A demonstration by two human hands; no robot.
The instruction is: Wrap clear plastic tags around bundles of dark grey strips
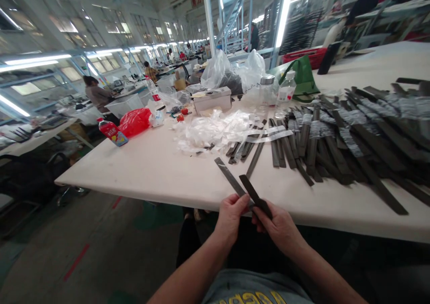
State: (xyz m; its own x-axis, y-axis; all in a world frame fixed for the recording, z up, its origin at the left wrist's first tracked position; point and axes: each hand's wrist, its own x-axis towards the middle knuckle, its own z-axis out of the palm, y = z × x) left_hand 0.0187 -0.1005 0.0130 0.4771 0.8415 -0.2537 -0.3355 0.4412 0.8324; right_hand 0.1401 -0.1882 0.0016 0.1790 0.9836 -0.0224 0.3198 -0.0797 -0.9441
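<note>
My left hand (232, 214) is closed on a long flat dark strip with a shiny, film-like face (230, 176), thumb on top. The strip slants up and left over the table's front edge. Close beside it, my right hand (277, 228) grips a matt dark strip (251, 191) between thumb and fingers. The two strips cross or overlap near my fingertips; whether they are joined there I cannot tell. Ahead of my hands lie several loose dark strips (257, 157) next to a heap of crumpled clear plastic sleeves (215, 131).
Bundles of dark strips (336, 147) bound with pale wrapping cover the table's right side. Behind stand a white box (212, 101), a glass jar (266, 89), a plastic bottle (286, 89) and a green bag (304, 78). A red bag (135, 121) and red carton (112, 132) sit left.
</note>
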